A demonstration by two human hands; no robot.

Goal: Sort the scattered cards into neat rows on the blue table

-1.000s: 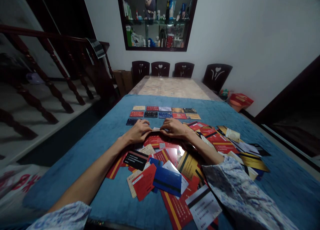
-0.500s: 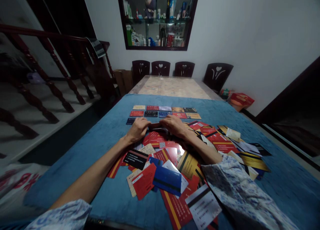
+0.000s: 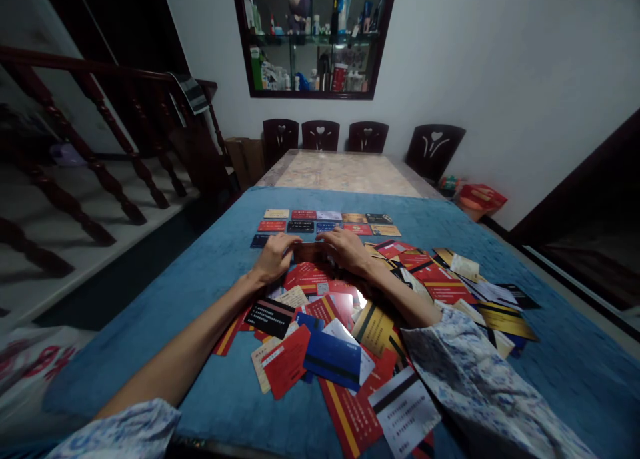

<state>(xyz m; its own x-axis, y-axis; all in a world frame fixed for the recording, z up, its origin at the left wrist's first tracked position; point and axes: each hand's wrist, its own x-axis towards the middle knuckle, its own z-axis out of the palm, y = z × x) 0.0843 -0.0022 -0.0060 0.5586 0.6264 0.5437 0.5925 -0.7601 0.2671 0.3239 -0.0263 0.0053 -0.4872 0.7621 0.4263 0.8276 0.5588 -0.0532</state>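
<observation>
My left hand and my right hand are closed on opposite ends of a dark reddish-brown card, held upright or tilted just above the pile. Beyond my fingers lie neat rows of cards, among them a cream card, a black card and a gold card. A dark blue card lies just past my left hand. Between my forearms spreads a loose heap, with a blue striped card, a red card and a silver card on top.
A blue cloth covers the near part of the table; its stone top shows beyond. More overlapping cards lie to the right of my right forearm. Dark chairs line the far edge. A plastic bag is at lower left.
The card between my hands has tipped so that more of its face shows. My right fingers have shifted slightly on it. The cards on the table have stayed put.
</observation>
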